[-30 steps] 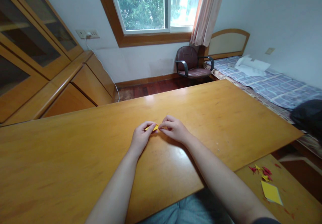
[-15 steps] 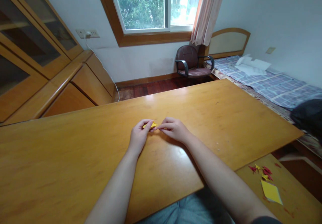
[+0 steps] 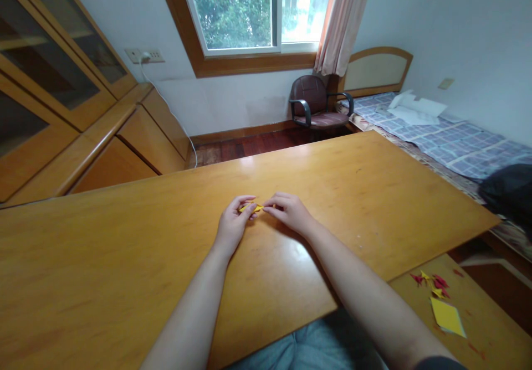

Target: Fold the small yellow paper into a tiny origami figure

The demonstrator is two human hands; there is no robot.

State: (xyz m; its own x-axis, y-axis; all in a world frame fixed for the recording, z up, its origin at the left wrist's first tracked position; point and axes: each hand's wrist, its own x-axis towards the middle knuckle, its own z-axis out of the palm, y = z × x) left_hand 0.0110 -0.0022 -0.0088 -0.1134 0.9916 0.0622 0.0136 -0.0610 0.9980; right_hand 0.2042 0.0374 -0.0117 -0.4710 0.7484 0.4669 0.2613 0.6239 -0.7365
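A small piece of folded yellow paper is held just above the wooden table, near the middle of the view. My left hand grips its left part, with the thumb across the near side and the fingers behind. My right hand pinches the pointed right tip of the paper between thumb and forefinger. Fingers cover part of the paper, so its full shape is hidden.
On a lower wooden surface at the right lie several small red and yellow folded paper pieces and a stack of yellow square paper. Beyond the table stand a brown armchair, a bed and a cabinet.
The yellow paper has turned slightly in my left hand, whose thumb now lies lower across it. My right fingers have shifted a little rightward and pinch its tip.
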